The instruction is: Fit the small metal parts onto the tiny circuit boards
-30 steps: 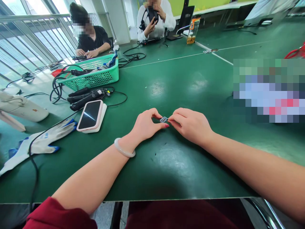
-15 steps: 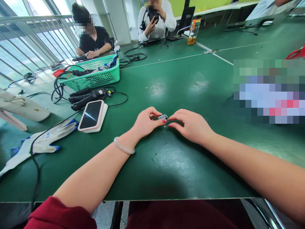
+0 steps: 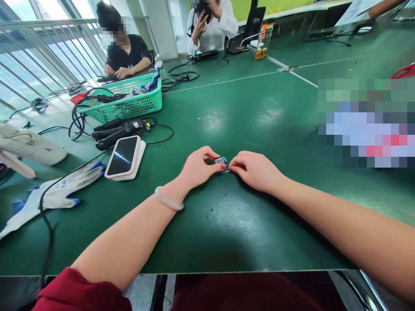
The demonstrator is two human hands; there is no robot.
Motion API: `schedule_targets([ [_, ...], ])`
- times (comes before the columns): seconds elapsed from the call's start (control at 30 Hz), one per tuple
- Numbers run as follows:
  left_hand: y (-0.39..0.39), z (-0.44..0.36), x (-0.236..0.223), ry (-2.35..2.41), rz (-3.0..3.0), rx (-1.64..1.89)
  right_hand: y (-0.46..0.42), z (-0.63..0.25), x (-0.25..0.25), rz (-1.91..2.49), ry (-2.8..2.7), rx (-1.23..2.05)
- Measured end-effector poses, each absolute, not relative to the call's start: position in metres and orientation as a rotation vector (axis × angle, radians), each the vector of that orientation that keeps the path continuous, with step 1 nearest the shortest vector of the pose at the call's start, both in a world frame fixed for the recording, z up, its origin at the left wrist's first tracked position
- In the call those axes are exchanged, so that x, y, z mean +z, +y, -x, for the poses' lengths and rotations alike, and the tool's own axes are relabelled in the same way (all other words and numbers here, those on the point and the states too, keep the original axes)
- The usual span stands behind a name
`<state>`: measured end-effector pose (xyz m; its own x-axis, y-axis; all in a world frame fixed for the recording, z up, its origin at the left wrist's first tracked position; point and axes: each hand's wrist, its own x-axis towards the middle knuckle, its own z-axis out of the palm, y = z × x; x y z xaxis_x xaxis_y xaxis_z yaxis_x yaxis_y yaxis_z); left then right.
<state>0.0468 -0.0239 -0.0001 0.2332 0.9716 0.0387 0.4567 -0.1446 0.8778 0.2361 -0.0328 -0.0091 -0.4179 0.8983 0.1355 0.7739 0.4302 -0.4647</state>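
Observation:
My left hand point(image 3: 200, 167) is closed, pinching a small patterned piece that looks like a circuit board point(image 3: 221, 160) between thumb and fingers just above the green table point(image 3: 240, 116). To its right, my right hand point(image 3: 254, 169) is closed too, with thumb and fingertips together. A tiny thin, pale strip point(image 3: 227, 171) pokes out from those fingertips; its kind is too small to make out. A narrow gap separates the board from the right fingertips. Dark specks lie on the table in front of both hands.
On the left lie a phone point(image 3: 122, 156) on a white block, a white-and-blue work glove point(image 3: 61, 190) and black corded tools point(image 3: 119, 133). Behind them stands a green basket point(image 3: 129, 106) with cables. Two people sit across the table, near a drink container point(image 3: 262, 45).
My right thumb and fingers, slightly apart before, have closed together at the pale strip. The left hand still holds the board in nearly the same place.

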Motion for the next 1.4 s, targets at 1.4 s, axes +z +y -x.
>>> schedule_targets([
  [1.4,-0.031,-0.051,-0.001,1.248,-1.847,0.760,-0.043,-0.235,0.000,1.228,-2.204,0.330],
])
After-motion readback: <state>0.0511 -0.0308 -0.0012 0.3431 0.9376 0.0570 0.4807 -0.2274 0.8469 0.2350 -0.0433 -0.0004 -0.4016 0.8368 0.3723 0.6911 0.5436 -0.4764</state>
